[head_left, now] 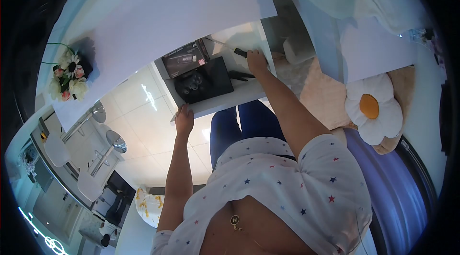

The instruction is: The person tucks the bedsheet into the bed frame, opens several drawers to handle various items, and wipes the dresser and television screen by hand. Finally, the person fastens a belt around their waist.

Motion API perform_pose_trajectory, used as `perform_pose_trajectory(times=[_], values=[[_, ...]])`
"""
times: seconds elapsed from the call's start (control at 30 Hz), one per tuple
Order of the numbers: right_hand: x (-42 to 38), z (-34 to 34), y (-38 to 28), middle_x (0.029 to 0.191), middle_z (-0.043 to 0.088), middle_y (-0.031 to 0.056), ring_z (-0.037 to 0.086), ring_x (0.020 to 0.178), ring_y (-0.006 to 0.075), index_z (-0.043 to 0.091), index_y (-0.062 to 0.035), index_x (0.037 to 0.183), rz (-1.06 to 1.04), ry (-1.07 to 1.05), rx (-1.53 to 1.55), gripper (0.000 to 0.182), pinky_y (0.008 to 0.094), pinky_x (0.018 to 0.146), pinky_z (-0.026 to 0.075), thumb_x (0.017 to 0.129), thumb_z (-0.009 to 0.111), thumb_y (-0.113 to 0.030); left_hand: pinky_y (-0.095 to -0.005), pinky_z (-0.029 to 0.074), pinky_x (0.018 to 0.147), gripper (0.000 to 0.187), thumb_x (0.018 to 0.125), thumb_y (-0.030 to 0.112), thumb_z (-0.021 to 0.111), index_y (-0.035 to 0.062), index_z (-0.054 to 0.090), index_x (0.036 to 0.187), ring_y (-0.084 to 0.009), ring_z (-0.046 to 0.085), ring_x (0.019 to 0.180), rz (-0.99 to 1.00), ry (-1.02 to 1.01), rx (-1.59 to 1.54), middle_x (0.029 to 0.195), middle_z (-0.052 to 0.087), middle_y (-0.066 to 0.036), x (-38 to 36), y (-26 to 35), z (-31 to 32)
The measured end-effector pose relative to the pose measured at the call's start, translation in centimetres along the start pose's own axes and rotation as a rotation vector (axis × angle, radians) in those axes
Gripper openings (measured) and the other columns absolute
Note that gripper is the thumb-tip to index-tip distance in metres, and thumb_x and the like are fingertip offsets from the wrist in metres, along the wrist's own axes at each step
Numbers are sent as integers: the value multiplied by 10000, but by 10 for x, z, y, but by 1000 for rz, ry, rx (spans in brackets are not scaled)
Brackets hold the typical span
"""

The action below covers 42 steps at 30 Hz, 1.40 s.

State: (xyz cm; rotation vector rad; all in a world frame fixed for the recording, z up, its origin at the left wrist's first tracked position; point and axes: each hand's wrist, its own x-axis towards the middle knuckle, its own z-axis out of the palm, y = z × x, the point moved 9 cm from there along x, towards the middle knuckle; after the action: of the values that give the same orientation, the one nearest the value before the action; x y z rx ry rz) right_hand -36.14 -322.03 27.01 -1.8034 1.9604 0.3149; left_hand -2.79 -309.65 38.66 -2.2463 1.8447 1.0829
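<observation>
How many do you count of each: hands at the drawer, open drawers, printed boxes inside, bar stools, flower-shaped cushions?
Hands: 2 (left hand, right hand)
Open drawer: 1
Printed box: 1
Bar stools: 2
Flower-shaped cushion: 1
Total: 7

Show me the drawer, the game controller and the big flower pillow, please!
Drawer (223, 101): head view, on its front wall.
Game controller (193, 82): head view, on the middle of its body.
Flower pillow (369, 106): head view, on its orange centre.
</observation>
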Motion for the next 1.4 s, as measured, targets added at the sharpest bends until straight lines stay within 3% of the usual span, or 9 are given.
perform_pose_trajectory(times=[0.27,0.37,0.47,0.57,0.67,0.77,0.97,1.1,1.4], values=[[-15,4,-2,919,634,125,650,821,314,582,-46,954,41,-123,-5,160,431,652,543,829,523,-127,-436,413,927,362,829,155,521,12,540,1161,-384,511,1086,-3,-20,-30,1181,531,-219,1,-3,-3],[-32,43,5,874,669,110,660,793,309,645,-61,867,83,-514,-241,140,466,612,533,802,561,-153,-431,410,934,355,828,137,529,11,541,1159,-380,509,1091,-21,-21,-60,1181,532,-217,-1,1,-6],[-47,42,2,849,675,119,658,814,300,678,-59,805,41,-411,-172,178,466,649,521,793,587,-212,-432,390,956,353,819,114,542,20,544,1159,-373,485,1122,7,36,-84,1192,526,-213,-5,2,-13],[-58,12,-1,846,664,136,649,816,318,662,-41,897,-124,-238,26,266,450,707,507,815,565,-275,-456,343,991,378,799,99,566,53,541,1174,-383,417,1186,35,176,-10,1254,470,-221,-13,5,-25],[-62,-5,3,926,639,170,619,896,341,637,-33,959,-144,-323,170,344,415,779,487,818,563,-338,-506,282,1014,468,764,103,607,114,507,1221,-406,286,1271,-22,408,91,1372,323,-227,-24,4,-39],[-97,-9,-18,1034,601,186,583,974,335,613,-40,989,-471,-501,147,425,412,812,473,781,599,-411,-513,270,1022,490,758,147,618,132,500,1233,-392,269,1289,-258,419,14,1385,314,-216,-24,-23,-25],[-134,-48,-39,1016,607,146,588,964,315,631,-64,968,-611,-454,68,525,410,819,474,672,691,-493,-523,216,1048,492,755,218,615,169,507,1232,-389,247,1304,-320,238,-12,1392,308,-216,-8,-21,-14],[-141,-63,-57,959,605,115,581,961,284,630,-105,903,-767,-298,24,314,390,791,458,673,707,-306,-518,214,1049,492,755,212,614,166,506,1233,-392,242,1304,-309,307,-14,1390,308,-218,-3,-12,-30],[-124,-130,-57,760,607,100,601,812,278,575,-73,821,-699,291,92,247,406,734,445,713,685,-265,-522,264,1012,522,746,119,630,134,479,1245,-412,282,1266,-135,641,-9,1375,291,-242,-9,20,-76]])
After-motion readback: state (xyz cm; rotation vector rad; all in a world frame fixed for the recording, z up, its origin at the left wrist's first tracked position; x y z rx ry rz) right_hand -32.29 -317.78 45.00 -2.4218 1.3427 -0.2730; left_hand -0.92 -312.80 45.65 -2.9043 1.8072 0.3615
